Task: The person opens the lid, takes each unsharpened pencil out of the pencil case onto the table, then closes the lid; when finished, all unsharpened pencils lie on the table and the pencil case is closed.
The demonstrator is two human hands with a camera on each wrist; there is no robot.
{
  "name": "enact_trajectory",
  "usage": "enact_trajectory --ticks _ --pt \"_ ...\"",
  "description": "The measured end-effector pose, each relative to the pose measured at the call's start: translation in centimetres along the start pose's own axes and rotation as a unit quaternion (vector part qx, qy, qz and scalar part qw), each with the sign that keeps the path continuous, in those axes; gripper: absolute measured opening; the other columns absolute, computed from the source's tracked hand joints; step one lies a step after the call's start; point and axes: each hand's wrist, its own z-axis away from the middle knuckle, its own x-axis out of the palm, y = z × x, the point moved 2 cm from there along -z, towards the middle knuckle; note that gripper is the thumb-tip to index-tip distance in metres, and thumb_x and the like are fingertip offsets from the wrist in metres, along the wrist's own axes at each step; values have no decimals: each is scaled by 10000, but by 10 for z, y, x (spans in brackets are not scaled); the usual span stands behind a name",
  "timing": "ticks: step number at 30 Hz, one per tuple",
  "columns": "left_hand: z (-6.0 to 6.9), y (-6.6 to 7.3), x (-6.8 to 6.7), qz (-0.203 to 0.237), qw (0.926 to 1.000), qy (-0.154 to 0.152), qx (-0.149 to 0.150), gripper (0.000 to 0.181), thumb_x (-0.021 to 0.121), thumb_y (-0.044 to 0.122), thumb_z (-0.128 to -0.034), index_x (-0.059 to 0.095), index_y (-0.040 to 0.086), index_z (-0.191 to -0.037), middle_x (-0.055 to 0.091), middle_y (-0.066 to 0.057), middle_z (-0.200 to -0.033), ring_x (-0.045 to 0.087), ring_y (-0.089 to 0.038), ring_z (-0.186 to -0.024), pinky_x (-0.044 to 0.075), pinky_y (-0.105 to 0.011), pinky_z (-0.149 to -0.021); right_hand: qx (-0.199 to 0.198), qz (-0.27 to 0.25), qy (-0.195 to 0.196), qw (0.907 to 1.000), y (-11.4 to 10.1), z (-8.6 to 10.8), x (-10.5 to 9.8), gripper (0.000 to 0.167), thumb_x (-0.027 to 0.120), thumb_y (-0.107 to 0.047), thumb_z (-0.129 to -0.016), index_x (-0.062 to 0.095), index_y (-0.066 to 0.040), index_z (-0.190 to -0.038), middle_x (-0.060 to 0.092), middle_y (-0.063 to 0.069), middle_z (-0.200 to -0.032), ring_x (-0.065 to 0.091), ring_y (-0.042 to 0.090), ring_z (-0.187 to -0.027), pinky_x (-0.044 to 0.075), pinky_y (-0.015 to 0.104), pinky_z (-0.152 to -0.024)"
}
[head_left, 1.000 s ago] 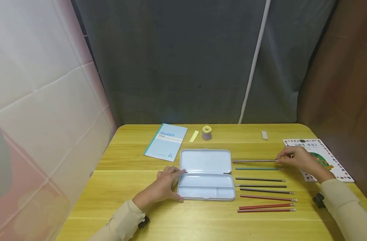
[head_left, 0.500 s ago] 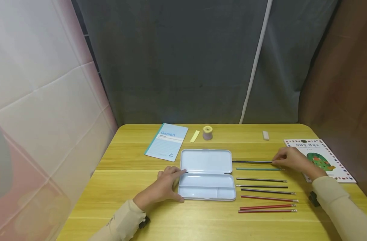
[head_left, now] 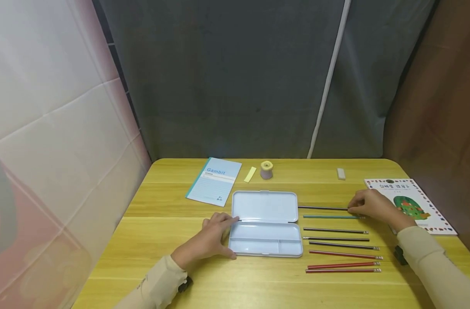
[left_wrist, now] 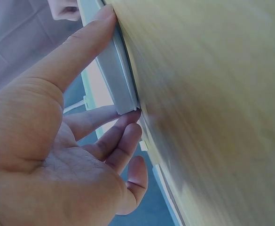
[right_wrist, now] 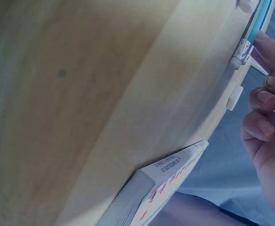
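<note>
A white pencil case (head_left: pixel 265 207) lies open on the table, its lid folded back and its divided tray toward me. My left hand (head_left: pixel 205 241) holds the tray's left end, with the thumb at the front edge and the index finger near the hinge. Right of the lid, my right hand (head_left: pixel 379 209) pinches a dark pencil (head_left: pixel 322 208) by its right end, which the fingers hide. The pencil's left tip is close beside the lid. Just in front lies a teal pencil (head_left: pixel 331 217). Several dark pencils (head_left: pixel 336 239) and red pencils (head_left: pixel 343 271) lie below it.
A blue notebook (head_left: pixel 213 182), a yellow strip (head_left: pixel 250 174) and a yellow-and-purple spool-shaped item (head_left: pixel 266 170) are behind the case. A white eraser (head_left: pixel 341 174) lies at the back right. Beside my right hand is a picture book (head_left: pixel 422 206).
My right hand has moved slightly left and brought the dark pencil's tip closer to the lid. The left hand stays on the case.
</note>
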Motion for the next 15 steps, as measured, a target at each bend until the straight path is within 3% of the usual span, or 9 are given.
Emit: enact_trajectory --ticks 6,11,15 --pt "0 0 0 6 10000 -11 -15 1048 1032 292 -647 548 4 -1531 618 -129 -1370 487 -289 -1264 286 -377 -890 -4 -64 503 9987 -14 -2 0 158 837 -303 -929 851 -156 -986 691 -49 -833 519 64 -695 440 278 -635" --pt "0 0 -1 4 10000 -16 -42 1049 1033 287 -644 548 6 -1531 618 -128 -1365 487 -292 -1270 286 -379 -891 -261 -213 1214 9920 -49 -14 6 201 769 -305 -994 842 -123 -1038 709 3 -864 554 92 -741 472 301 -674" --pt "0 2 -2 26 10000 -32 -50 1049 1032 295 -645 548 10 -1532 616 -126 -1370 483 -285 -1265 282 -372 -884 -425 -634 1310 9884 -83 -27 14 271 695 -300 -1048 819 -71 -1121 775 87 -998 640 142 -846 522 333 -723"
